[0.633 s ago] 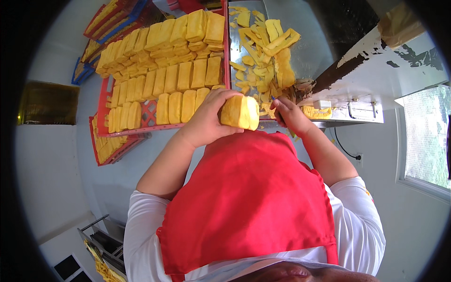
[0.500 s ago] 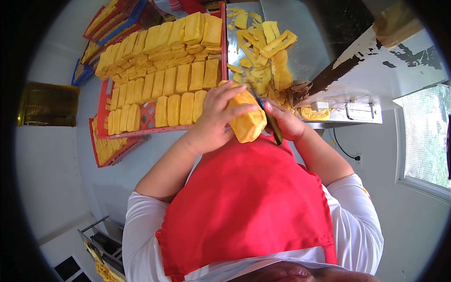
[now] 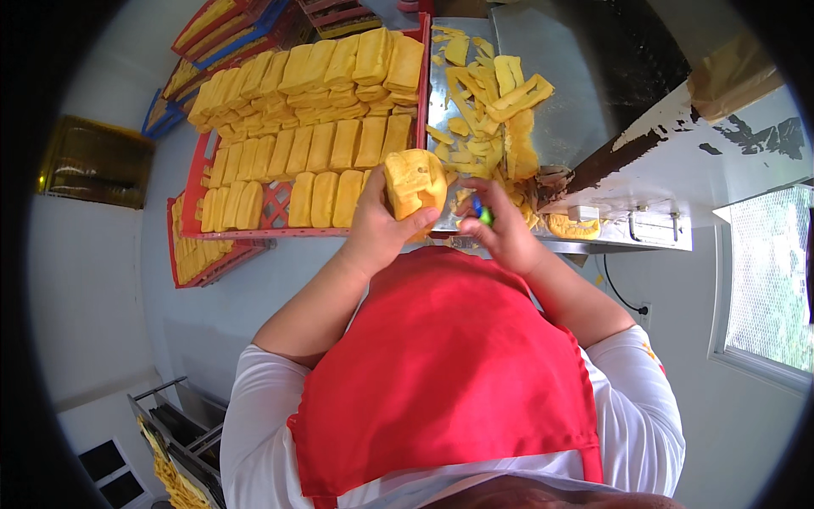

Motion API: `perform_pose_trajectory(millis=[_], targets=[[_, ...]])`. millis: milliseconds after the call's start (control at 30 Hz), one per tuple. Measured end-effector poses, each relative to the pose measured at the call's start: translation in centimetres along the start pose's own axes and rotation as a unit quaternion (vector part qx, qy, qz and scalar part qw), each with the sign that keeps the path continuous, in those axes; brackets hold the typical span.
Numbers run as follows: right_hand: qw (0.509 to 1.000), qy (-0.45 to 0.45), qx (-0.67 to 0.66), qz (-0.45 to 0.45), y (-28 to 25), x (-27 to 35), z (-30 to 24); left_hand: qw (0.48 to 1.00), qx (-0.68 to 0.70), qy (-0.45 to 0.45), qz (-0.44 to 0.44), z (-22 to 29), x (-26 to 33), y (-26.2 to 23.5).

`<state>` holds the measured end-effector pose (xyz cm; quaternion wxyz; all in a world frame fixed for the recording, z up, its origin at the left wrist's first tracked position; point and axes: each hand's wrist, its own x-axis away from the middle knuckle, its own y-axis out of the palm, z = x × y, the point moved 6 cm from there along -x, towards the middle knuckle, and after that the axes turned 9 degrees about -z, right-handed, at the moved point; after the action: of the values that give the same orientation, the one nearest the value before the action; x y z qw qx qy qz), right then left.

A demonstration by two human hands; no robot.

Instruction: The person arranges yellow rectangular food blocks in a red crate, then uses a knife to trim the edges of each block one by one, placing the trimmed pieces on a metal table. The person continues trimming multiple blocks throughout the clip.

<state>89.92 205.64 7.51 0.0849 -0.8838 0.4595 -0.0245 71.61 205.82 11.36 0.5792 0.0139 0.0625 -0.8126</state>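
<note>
My left hand [image 3: 380, 227] grips a peeled yellow fruit chunk [image 3: 413, 181] and holds it upright at the near right corner of a red crate [image 3: 275, 204]. The crate carries rows of similar yellow pieces [image 3: 322, 102]. My right hand [image 3: 502, 236] is a little to the right of the chunk, closed around a small tool with a blue and green handle [image 3: 482, 210]; its blade is hidden. The two hands are apart. A red apron [image 3: 441, 365] covers my front.
A metal table [image 3: 585, 102] beyond my right hand holds several yellow trimmings [image 3: 500, 93]. More red and blue crates [image 3: 203, 25] with yellow pieces are stacked at the far left. A window [image 3: 763, 280] is at the right, a metal rack [image 3: 178, 433] at the lower left.
My left hand turned the chunk and moved it up and left toward the crate. The tool came off the chunk, and my right hand now sits apart from it.
</note>
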Motion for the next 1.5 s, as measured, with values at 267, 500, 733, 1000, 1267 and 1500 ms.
perform_pose_trajectory(millis=[267, 500, 733, 1000, 1267, 1500], targets=[[0.958, -0.02, 0.229, -0.171, -0.3, 0.6, -5.0, 0.98, -0.196, 0.001, -0.015, 1.0, 0.7, -1.8], [0.949, 0.013, 0.271, -0.163, 0.1, 1.0, -6.5, 0.98, -0.182, -0.033, -0.07, -0.1, 1.1, -0.6], [0.943, 0.021, 0.306, -0.131, 0.2, 1.4, -5.2, 0.99, -0.087, -0.041, -0.101, -1.2, 2.1, -0.4], [0.949, 0.058, 0.288, -0.11, 0.6, 1.8, -1.5, 0.974, 0.039, -0.136, -0.175, -3.4, 2.9, 0.2], [0.949, 0.306, 0.068, 0.028, -3.3, 4.1, 9.7, 0.963, -0.039, -0.138, -0.227, -4.9, 3.3, 0.3], [0.949, 0.307, -0.04, 0.049, -1.8, 4.9, 10.8, 0.987, -0.13, -0.087, -0.036, -6.7, 1.8, -6.9]])
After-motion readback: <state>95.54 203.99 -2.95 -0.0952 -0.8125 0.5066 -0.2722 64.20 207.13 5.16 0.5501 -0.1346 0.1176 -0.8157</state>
